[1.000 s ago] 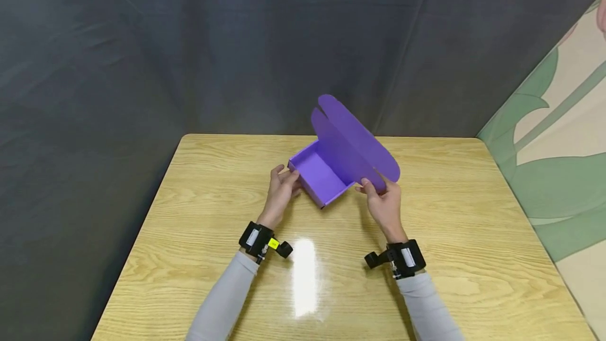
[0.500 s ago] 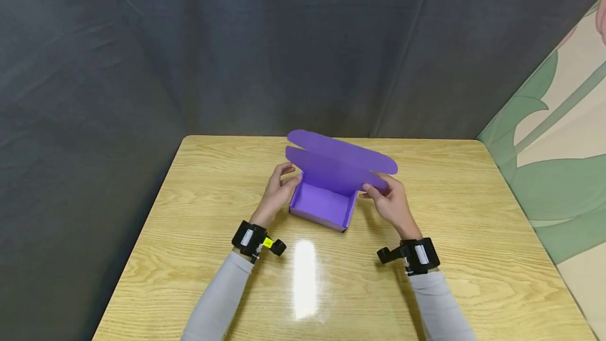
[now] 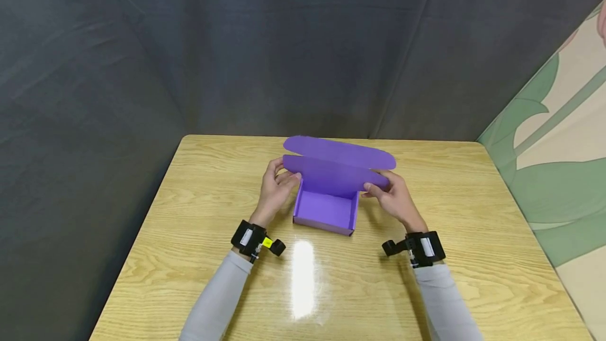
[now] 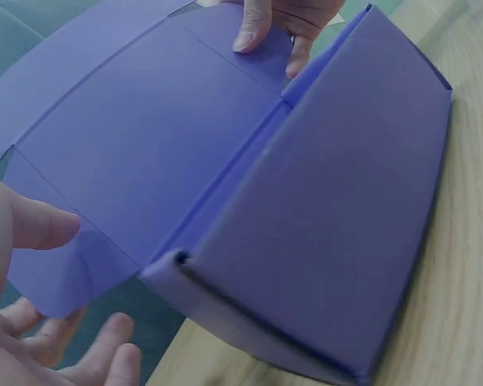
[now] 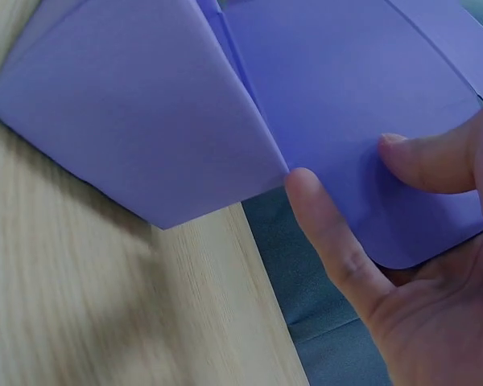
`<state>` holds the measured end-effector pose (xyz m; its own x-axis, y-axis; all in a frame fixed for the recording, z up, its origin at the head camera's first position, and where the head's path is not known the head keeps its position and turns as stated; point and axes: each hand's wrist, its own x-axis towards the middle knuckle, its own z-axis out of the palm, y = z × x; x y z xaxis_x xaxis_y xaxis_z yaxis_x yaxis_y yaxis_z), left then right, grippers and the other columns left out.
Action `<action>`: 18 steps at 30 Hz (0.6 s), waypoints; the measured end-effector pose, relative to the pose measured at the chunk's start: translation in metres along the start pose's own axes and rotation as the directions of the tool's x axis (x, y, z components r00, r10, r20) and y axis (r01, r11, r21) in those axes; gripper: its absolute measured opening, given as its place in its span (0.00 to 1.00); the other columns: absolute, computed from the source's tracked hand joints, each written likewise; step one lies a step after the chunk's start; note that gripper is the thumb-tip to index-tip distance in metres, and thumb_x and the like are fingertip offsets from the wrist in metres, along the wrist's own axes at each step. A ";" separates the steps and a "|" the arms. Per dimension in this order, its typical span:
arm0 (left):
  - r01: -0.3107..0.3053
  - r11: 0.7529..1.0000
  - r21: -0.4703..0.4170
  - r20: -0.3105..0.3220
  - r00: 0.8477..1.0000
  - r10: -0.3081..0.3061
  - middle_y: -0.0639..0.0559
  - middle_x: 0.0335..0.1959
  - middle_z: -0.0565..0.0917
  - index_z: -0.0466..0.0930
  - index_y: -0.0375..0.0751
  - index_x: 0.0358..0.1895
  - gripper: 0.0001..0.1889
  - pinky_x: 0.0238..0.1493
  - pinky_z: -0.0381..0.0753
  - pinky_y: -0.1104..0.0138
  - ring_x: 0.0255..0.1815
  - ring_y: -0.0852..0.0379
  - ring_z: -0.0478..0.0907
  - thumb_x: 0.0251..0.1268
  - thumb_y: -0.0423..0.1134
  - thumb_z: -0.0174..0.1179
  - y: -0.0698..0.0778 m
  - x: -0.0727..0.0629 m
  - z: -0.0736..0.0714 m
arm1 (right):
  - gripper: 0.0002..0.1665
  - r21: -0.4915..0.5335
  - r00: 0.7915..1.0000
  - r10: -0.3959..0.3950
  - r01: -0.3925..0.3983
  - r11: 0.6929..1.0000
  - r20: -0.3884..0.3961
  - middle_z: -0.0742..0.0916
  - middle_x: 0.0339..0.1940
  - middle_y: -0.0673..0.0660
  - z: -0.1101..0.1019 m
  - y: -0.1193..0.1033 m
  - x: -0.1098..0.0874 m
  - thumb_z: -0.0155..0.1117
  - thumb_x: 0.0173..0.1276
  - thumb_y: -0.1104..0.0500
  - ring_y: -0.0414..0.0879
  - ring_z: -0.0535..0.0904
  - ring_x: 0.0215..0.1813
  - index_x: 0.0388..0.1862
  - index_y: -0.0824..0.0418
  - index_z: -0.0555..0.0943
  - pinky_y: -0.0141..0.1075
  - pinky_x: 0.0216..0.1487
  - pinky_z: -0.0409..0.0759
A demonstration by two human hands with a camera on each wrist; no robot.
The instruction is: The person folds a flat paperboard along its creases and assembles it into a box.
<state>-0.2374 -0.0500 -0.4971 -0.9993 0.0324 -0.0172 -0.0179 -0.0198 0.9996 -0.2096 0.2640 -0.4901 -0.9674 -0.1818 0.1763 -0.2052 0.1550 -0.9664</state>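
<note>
A purple cardboard box [image 3: 325, 210] rests on the table, its tray facing up and its lid [image 3: 329, 172] raised at the back. Two side flaps and a long front flap [image 3: 338, 152] spread out from the lid. At the left end, my left hand [image 3: 274, 191] holds the side flap [image 4: 60, 277], thumb on the inner face and fingers behind. My right hand [image 3: 399, 201] pinches the opposite side flap [image 5: 402, 217] between thumb and fingers. In the right wrist view, one finger [image 5: 326, 233] reaches to the box's corner. The tray's inside shows only its bare purple bottom.
The wooden table [image 3: 199, 193] has its back edge just behind the box. A dark curtain [image 3: 303, 57] hangs beyond it. A patterned cloth or wall [image 3: 563, 183] borders the right side. Wrist-worn cameras sit on both wrists.
The box has turned so its front faces me, and it has come slightly nearer. The lid swung from slanting right to nearly level across. The left hand went from the tray's side to the lid flap.
</note>
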 end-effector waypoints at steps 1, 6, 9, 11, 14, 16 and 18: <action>-0.019 1.000 -0.003 -0.013 1.000 0.019 0.41 0.70 0.76 0.70 0.38 0.74 0.31 0.62 0.85 0.63 0.64 0.44 0.82 0.70 0.30 0.69 0.001 0.000 0.000 | 0.20 -0.006 1.000 0.005 -0.005 1.000 0.011 0.86 0.53 0.79 -0.001 0.000 0.001 0.60 0.75 0.77 0.47 0.93 0.42 0.63 0.80 0.77 0.52 0.46 0.91; -0.131 0.991 0.034 -0.057 0.990 0.133 0.39 0.61 0.83 0.78 0.34 0.64 0.23 0.61 0.86 0.61 0.54 0.52 0.85 0.69 0.28 0.70 0.003 0.003 -0.003 | 0.21 -0.031 0.998 0.032 -0.030 0.999 0.060 0.85 0.55 0.80 -0.006 0.000 0.008 0.60 0.76 0.76 0.55 0.93 0.42 0.66 0.80 0.76 0.53 0.48 0.91; -0.187 0.980 0.073 -0.064 0.979 0.192 0.37 0.56 0.85 0.81 0.31 0.58 0.18 0.62 0.87 0.56 0.51 0.51 0.86 0.67 0.28 0.72 0.000 0.003 -0.005 | 0.22 -0.062 0.995 0.058 -0.053 0.997 0.077 0.85 0.56 0.81 -0.009 0.001 0.011 0.61 0.76 0.74 0.59 0.93 0.42 0.67 0.80 0.75 0.51 0.49 0.91; -0.217 0.971 0.102 -0.074 0.972 0.225 0.36 0.54 0.86 0.83 0.30 0.56 0.17 0.61 0.87 0.54 0.50 0.48 0.86 0.66 0.28 0.73 -0.002 0.001 -0.007 | 0.22 -0.070 0.994 0.076 -0.071 0.995 0.079 0.85 0.56 0.79 -0.009 0.004 0.012 0.62 0.77 0.73 0.62 0.93 0.43 0.67 0.79 0.76 0.52 0.50 0.90; -0.244 0.958 0.152 -0.102 0.960 0.261 0.37 0.52 0.88 0.84 0.32 0.54 0.16 0.57 0.89 0.52 0.49 0.45 0.87 0.65 0.30 0.75 -0.004 -0.002 -0.009 | 0.22 -0.073 0.995 0.071 -0.066 0.995 0.071 0.85 0.57 0.78 -0.007 0.009 0.013 0.63 0.78 0.71 0.63 0.92 0.44 0.67 0.77 0.77 0.52 0.50 0.90; -0.258 0.949 0.184 -0.126 0.951 0.283 0.38 0.50 0.88 0.85 0.33 0.52 0.15 0.55 0.89 0.51 0.48 0.43 0.88 0.65 0.31 0.76 -0.005 -0.003 -0.010 | 0.21 -0.076 0.998 0.046 -0.043 0.996 0.040 0.86 0.56 0.76 -0.004 0.013 0.014 0.65 0.77 0.69 0.61 0.93 0.45 0.66 0.75 0.78 0.51 0.49 0.91; -0.282 0.934 0.221 -0.141 0.938 0.316 0.39 0.49 0.89 0.85 0.34 0.51 0.15 0.55 0.89 0.51 0.46 0.42 0.88 0.65 0.33 0.76 -0.006 -0.003 -0.011 | 0.20 -0.114 1.000 0.002 -0.004 0.994 -0.019 0.88 0.53 0.73 0.000 0.017 0.014 0.68 0.76 0.67 0.53 0.93 0.43 0.64 0.72 0.80 0.44 0.46 0.92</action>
<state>-0.2346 -0.0614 -0.5031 -0.9477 -0.1165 0.2971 0.2717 0.1933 0.9428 -0.2261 0.2641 -0.5037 -0.9705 -0.1631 0.1776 -0.2165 0.2650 -0.9396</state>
